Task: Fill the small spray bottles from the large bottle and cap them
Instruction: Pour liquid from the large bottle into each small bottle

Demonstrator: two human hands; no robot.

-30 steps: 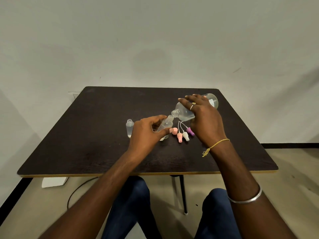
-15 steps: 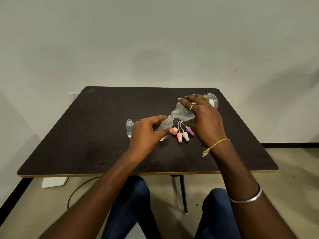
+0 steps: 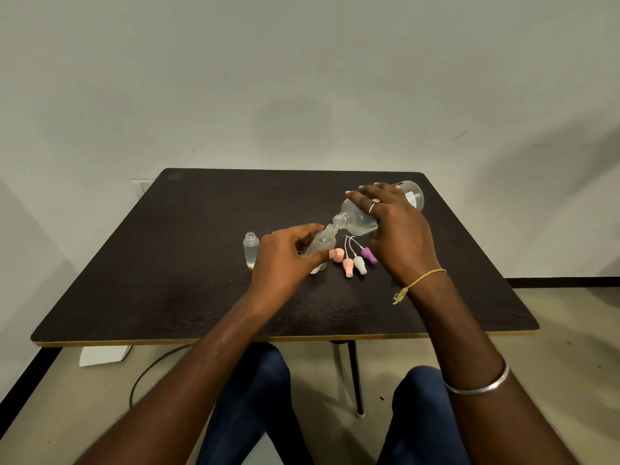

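My right hand (image 3: 397,236) grips the large clear bottle (image 3: 355,219), tipped nearly flat with its open mouth pointing left and down. My left hand (image 3: 285,258) holds a small clear spray bottle (image 3: 322,243), tilted so its neck meets the large bottle's mouth. A second small bottle (image 3: 251,250) stands upright and uncapped to the left, with clear liquid in it. Several spray caps with thin tubes lie between my hands: two pink caps (image 3: 342,260), a white cap (image 3: 359,265) and a purple cap (image 3: 368,255).
Everything rests on a dark square table (image 3: 201,297) set against a pale wall. Another clear piece shows partly below my left fingers. Under the table are my knees in blue trousers, a table leg (image 3: 355,380), a cable and a white box (image 3: 104,355) on the floor.
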